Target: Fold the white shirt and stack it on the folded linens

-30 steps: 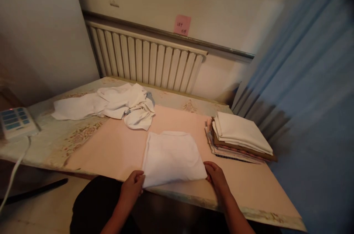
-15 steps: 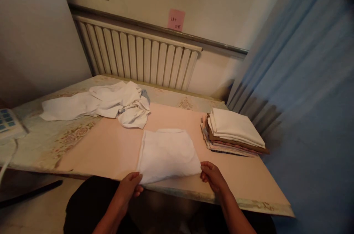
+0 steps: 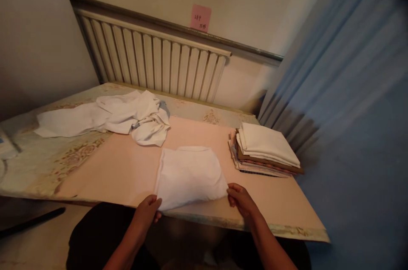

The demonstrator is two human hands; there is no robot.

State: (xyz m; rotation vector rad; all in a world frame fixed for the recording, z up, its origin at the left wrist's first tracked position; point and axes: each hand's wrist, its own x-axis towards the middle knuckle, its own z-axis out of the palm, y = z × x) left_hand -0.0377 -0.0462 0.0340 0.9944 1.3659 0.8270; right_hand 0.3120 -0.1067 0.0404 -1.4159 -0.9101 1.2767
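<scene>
A folded white cloth (image 3: 189, 176) lies on the pink mat (image 3: 105, 172) at the table's front edge; I cannot tell what kind of garment or linen it is. My left hand (image 3: 148, 210) pinches its near left corner between thumb and fingers. At the near right corner, my right hand (image 3: 239, 197) pinches the fabric in the same way. The cloth's near edge is stretched between both hands, and its far edge rests flat with a small raised fold.
To the right sits a stack of folded cloths (image 3: 267, 146), white on top. Crumpled white clothing (image 3: 127, 115) lies at the back left of the flowered tablecloth (image 3: 76, 157). Behind the table stand a radiator (image 3: 153, 61) and, at right, a blue curtain (image 3: 344, 125).
The view has shifted slightly, moving everything a little left and up in the picture. Both hands keep their hold on the white cloth's near corners.
</scene>
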